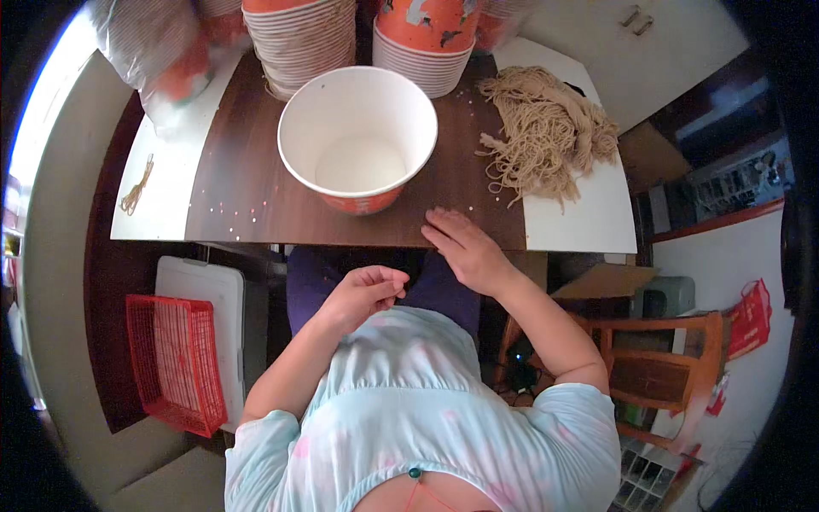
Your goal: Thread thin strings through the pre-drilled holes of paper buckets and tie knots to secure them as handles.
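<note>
White-lined round tub (358, 128) | tan stringy yarn (554, 124) | brown flat tabletop (243, 162)

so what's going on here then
A person sits at a brown and white table with a white-lined paper bucket standing open in front; neither hand touches it. The right hand is at the table's front edge, fingers extended. The left hand is curled above the lap; I can't tell if it pinches anything small. Stacked buckets stand behind, with tan string heaped to the right.
</note>
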Available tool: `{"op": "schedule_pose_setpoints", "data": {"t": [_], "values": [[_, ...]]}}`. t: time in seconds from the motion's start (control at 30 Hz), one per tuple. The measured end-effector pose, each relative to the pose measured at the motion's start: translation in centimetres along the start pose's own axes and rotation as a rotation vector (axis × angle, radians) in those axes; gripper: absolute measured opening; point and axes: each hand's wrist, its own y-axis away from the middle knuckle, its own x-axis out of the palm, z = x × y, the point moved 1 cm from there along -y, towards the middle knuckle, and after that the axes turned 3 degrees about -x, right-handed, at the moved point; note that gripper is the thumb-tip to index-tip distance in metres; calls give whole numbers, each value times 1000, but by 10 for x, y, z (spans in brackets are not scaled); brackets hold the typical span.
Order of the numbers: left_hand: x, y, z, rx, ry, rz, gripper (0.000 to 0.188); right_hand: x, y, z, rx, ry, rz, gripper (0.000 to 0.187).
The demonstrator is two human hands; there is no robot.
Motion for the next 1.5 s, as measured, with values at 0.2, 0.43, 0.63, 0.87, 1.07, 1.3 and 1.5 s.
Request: {"op": "schedule_pose_setpoints", "data": {"t": [0.2, 0.43, 0.63, 0.87, 1.07, 1.3, 1.5], "values": [[-57, -10, 25, 44, -149, -246, 19, 3, 43, 29, -199, 91, -194, 19], [-68, 14, 21, 51, -224, -393, 23, -56, 14, 12, 343, 33, -244, 11], [0, 10, -14, 259, -393, -125, 21, -104, -14, -61, 700, 70, 99, 18], [41, -3, -30, 312, -579, 1, 20, -79, -23, -75, 272, 467, 217, 12], [51, -13, -36, 406, -526, -8, 22, -65, -30, -14, 304, -53, -51, 10], [59, -20, -36, 263, -424, -18, 26, -78, -14, -10, 461, 154, -158, 18], [58, -23, -26, 448, -637, -120, 23, -74, -6, -15, 522, 120, 137, 31]]}}
